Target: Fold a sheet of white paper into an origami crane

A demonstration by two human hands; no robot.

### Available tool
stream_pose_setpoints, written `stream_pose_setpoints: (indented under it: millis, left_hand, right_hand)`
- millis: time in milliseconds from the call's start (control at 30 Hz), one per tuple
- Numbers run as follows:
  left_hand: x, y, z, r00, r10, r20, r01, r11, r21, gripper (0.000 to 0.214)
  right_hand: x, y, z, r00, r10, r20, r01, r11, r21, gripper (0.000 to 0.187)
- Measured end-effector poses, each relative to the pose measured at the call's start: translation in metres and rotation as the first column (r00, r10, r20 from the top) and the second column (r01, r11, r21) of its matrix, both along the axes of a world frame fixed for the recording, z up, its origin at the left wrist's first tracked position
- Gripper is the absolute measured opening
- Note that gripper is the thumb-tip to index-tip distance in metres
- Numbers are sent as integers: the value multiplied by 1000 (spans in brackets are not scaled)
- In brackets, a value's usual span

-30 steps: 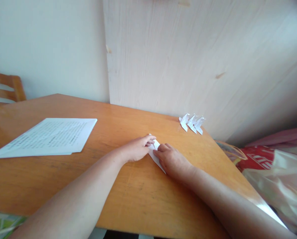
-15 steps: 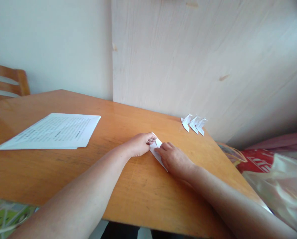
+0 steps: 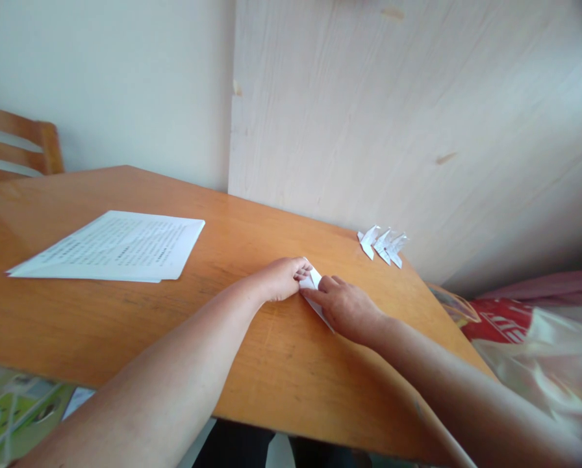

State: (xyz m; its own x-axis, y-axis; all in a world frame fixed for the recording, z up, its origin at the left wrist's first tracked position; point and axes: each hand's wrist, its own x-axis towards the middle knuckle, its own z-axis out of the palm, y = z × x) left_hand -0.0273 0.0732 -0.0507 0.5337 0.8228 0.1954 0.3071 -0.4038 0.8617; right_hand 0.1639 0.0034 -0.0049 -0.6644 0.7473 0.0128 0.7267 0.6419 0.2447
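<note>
A narrow piece of folded white paper (image 3: 312, 281) lies slantwise on the wooden table (image 3: 266, 364), between my two hands. My left hand (image 3: 287, 277) grips its far upper end, fingers curled over the edge. On the near part rests my right hand (image 3: 347, 307), its thumb and fingers pressing the paper down and partly covering it. Behind, close to the wall, several small folded paper figures (image 3: 381, 245) lie side by side in a row. A stack of printed paper sheets (image 3: 120, 250) is at the left of the table.
A pale wall panel (image 3: 330, 110) rises along the table's back edge. A wooden chair (image 3: 50, 146) stands at the far left. Past the right edge are a red and white bag (image 3: 503, 318) and pink cloth. A green patterned item (image 3: 15, 416) shows below the table at the left.
The view has shifted slightly. My right thumb and fingers have moved a little along the folded paper, while my left hand keeps its hold at the far end.
</note>
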Motion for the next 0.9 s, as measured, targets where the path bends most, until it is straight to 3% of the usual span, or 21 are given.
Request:
stream_pose_setpoints:
  millis: [467,600,733,900]
  left_hand:
    - [-2,3,-4,998,9,-54,-8,1000,22,46]
    - [-1,3,-4,998,15,-63,-12,999,43,45]
    - [0,4,-4,997,24,-78,-19,998,58,43]
    - [-1,3,-4,995,27,-96,-21,998,61,44]
  right_hand:
    - [13,-3,0,967,70,-246,-102,987,-122,35]
    - [19,-2,-3,945,75,-317,-128,980,-150,42]
    - [18,-5,-1,948,16,-317,-69,985,-155,47]
    - [15,-10,3,949,65,-310,-117,981,-154,39]
